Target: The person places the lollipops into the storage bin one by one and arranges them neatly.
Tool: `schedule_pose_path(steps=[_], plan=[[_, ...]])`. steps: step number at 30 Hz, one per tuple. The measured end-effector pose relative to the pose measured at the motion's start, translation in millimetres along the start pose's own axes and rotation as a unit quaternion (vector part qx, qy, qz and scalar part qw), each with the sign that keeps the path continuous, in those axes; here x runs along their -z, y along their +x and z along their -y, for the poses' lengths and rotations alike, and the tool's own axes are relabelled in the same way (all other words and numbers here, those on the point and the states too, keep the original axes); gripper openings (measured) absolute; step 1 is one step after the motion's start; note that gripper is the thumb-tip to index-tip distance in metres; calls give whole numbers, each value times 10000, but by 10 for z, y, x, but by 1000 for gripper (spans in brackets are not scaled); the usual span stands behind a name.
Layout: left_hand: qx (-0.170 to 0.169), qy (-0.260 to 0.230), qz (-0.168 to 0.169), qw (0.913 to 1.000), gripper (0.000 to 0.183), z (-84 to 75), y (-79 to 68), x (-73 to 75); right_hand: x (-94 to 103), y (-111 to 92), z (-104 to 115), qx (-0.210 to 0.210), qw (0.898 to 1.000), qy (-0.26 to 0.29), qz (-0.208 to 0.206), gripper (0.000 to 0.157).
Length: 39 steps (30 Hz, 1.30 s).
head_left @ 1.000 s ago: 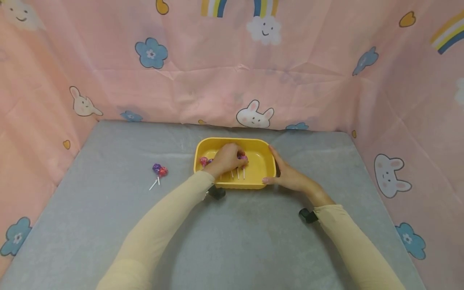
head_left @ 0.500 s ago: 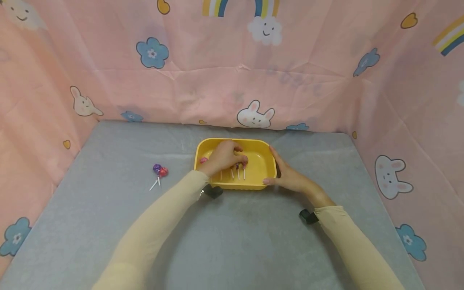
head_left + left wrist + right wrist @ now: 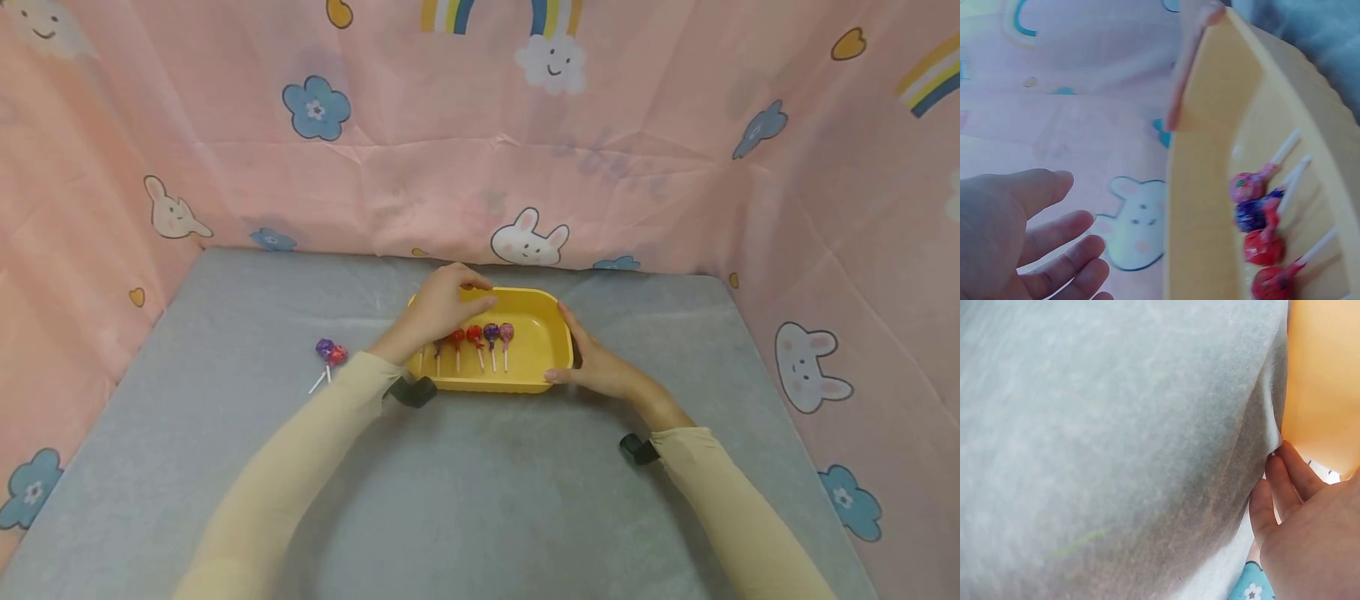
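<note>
A yellow plastic box (image 3: 542, 354) sits on the grey-covered table with several wrapped lollipops (image 3: 475, 335) in a row, sticks toward the near side. My left hand (image 3: 442, 304) hovers over the box's left part, fingers spread and nothing in them; it hides the leftmost lollipop heads. The left wrist view shows this empty left hand (image 3: 1029, 244) beside the box wall (image 3: 1200, 206). My right hand (image 3: 603, 367) grips the box's right end, thumb over the near rim and fingers along the outer side. In the right wrist view, its fingers (image 3: 1294, 469) touch the box's outside.
Two more lollipops, one purple (image 3: 325, 347) and one red (image 3: 339, 355), lie on the grey tablecloth (image 3: 510, 492) left of the box, their sticks converging. A pink printed curtain (image 3: 450, 183) hangs behind and along both sides of the table.
My left hand has let go of the lollipops, lifted and moved left and back, so the row in the box now shows. The right hand has stayed on the box.
</note>
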<state>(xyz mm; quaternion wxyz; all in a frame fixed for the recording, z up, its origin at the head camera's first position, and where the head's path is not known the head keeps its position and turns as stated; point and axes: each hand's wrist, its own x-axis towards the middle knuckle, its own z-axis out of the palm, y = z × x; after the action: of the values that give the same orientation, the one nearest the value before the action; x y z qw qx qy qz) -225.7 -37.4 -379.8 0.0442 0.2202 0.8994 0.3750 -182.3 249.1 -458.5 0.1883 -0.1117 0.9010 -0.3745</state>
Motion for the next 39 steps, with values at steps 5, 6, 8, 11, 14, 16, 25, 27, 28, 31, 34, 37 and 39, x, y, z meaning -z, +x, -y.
schedule_pose_path(steps=[5,6,8,11,14,16,25,27,28,31,34,37,39], plan=[[-181,-113,-235,9995,33,-25,-123,168,-1,-6,7,42,10000,18,-34,118],[-210,-156,-285,9993,33,-27,-151,201,0,-8,10,40,10000,32,-41,119],[-235,-259,-382,9987,34,-22,-208,263,0,-14,17,11,10000,35,-41,119],[-234,-333,-503,9979,34,12,-285,350,-2,-25,31,-57,10000,19,-38,119],[-253,-312,-617,9973,34,79,-345,427,-5,-37,46,-72,10000,29,-30,119],[-233,-295,-678,9970,34,127,-385,479,-6,-42,54,-81,10000,49,-29,118],[-59,-200,-1003,9947,38,315,-596,710,2,-36,61,-71,9999,108,-47,119],[-32,-175,-1091,9939,37,361,-639,755,3,-37,61,-54,9999,94,-41,119],[-12,-177,-1130,9934,37,388,-659,775,4,-38,60,-53,9999,83,-39,119],[90,-224,-1205,9924,37,481,-709,820,6,-40,55,-64,9999,80,-37,118],[189,-267,-1228,9919,38,576,-755,844,8,-43,52,-103,9998,141,-32,119],[270,-252,-1234,9917,39,672,-810,854,9,-49,54,-118,9999,118,-25,118],[278,-289,-1252,9913,39,740,-848,856,8,-54,55,-124,9999,66,-14,118]])
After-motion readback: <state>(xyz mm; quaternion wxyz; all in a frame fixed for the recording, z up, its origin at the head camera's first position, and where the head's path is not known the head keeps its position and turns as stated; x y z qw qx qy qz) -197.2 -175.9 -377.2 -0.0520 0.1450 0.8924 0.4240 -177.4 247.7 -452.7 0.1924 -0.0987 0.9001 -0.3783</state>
